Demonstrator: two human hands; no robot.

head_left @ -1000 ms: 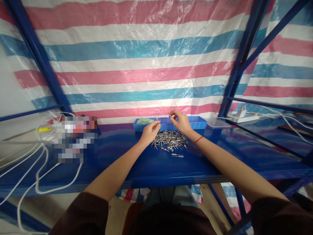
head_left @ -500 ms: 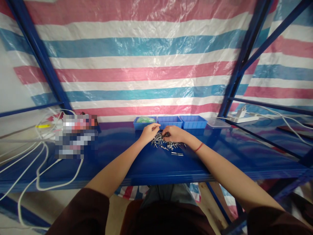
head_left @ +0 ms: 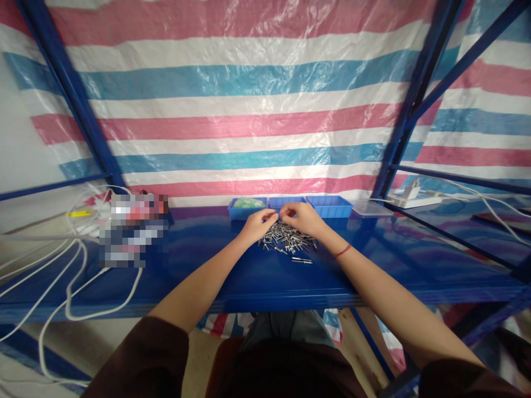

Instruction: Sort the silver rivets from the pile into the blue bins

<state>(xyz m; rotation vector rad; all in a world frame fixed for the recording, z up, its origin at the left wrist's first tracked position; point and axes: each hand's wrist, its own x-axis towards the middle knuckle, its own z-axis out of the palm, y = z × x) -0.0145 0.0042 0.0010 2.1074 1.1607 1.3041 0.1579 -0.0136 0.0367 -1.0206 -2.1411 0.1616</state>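
Note:
A heap of small silver blind rivets [head_left: 290, 237] with thin pins lies on the blue table. My left hand [head_left: 258, 224] is over the heap's left edge, thumb and fingers closed in a pinch. Facing it, my right hand [head_left: 303, 217] hovers above the back of the heap, its fingertips also pinched and almost meeting the left ones. Whatever sits between the fingertips is too small to make out. A few rivets [head_left: 302, 260] lie apart, in front of the heap.
Three blue bins stand in a row behind my hands: the left bin [head_left: 234, 213] holds a greenish plastic bag, then a middle bin [head_left: 286, 200] and a right bin [head_left: 336, 209]. A clear lid [head_left: 373, 208] lies to their right. White cables [head_left: 103, 316] cross the table's left side.
My right hand has lifted from the rivet heap and moved back, its fingertips now close to my left ones. The left hand has shifted slightly right. More of the heap shows.

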